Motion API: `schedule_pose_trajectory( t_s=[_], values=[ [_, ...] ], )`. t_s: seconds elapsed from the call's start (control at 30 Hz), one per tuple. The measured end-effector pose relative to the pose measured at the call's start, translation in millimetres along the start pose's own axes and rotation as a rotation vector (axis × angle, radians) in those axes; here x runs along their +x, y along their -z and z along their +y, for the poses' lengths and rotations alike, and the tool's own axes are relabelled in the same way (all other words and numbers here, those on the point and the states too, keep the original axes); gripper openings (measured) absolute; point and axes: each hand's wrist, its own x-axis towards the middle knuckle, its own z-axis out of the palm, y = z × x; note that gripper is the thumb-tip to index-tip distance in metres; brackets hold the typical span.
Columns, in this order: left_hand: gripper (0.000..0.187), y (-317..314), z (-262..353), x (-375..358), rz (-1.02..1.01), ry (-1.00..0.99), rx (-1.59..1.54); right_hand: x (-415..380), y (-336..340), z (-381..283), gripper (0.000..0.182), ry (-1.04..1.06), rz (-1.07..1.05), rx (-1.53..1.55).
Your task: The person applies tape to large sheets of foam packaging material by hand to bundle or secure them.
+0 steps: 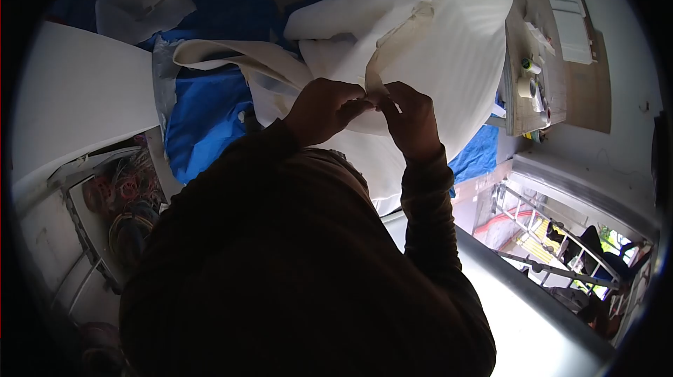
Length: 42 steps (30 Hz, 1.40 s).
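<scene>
A large white sheet of thick, flexible material (449, 48) lies rumpled in front of me, its far corner raised and one edge curled over on the left. A beige strip or torn edge (403, 33) runs down it toward my fingers. My left hand (326, 107) and my right hand (412, 121) meet at the lower end of this strip. Both are closed, thumbs and fingertips pinched together on the strip's end. The hands are dark against the light, so the exact grip is hard to make out.
Blue sheeting (203, 118) covers the surface beneath. A wooden table (536, 90) at the right bears a tape roll (526, 87) and small items. A white panel (91, 90) stands left, above a tangle of cables (130, 219). Metal ladder-like frames (561, 237) are at lower right.
</scene>
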Motion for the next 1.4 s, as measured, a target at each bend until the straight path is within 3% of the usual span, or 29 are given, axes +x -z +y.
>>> schedule_pose_trajectory(
  t_s=[0.07, 0.17, 0.37, 0.53, 0.67, 0.87, 0.93, 1.07, 1.17, 1.23, 1.27, 1.33, 1.4],
  values=[
    [0.018, 1, -1, -3, 0.005, -0.064, -0.067, 0, 8, 5, 0.008, -0.057, -0.065, 0.015],
    [0.019, 2, -5, -6, -0.021, -0.098, -0.102, 0, 13, 6, 0.007, 0.014, -0.122, 0.103],
    [0.021, 13, 3, -11, -0.136, 0.064, -0.152, -6, 9, 11, 0.009, 0.146, 0.005, 0.089],
    [0.028, 10, 2, -14, -0.079, 0.160, -0.159, -5, 22, 0, 0.011, -0.005, 0.013, 0.072],
    [0.030, 11, 22, -2, 0.011, 0.105, -0.101, -2, 9, -5, 0.007, 0.120, 0.007, 0.120],
    [0.026, 12, 13, 1, -0.072, 0.093, 0.004, 14, 32, -2, 0.003, 0.281, 0.068, -0.219],
    [0.027, 15, 10, -1, -0.144, 0.209, -0.048, 20, 48, 7, 0.010, 0.115, 0.190, -0.122],
    [0.030, 5, -8, -7, -0.033, 0.102, -0.146, 28, 56, 7, 0.015, 0.126, 0.207, 0.028],
    [0.035, -1, -7, -1, -0.019, 0.092, 0.045, 32, 51, 5, 0.013, 0.078, 0.086, 0.113],
    [0.041, -15, -7, 15, 0.203, 0.090, -0.076, 34, 39, -8, 0.014, 0.045, 0.076, 0.331],
    [0.041, -14, -4, 24, 0.214, 0.095, -0.074, 39, 38, -12, 0.014, 0.052, 0.066, 0.333],
    [0.046, -9, 5, 44, 0.069, 0.159, -0.215, 46, 43, -17, 0.015, 0.090, -0.106, 0.253],
    [0.043, -11, 2, 50, 0.005, 0.194, -0.243, 55, 46, -15, 0.013, 0.099, -0.095, 0.184]
  ],
)
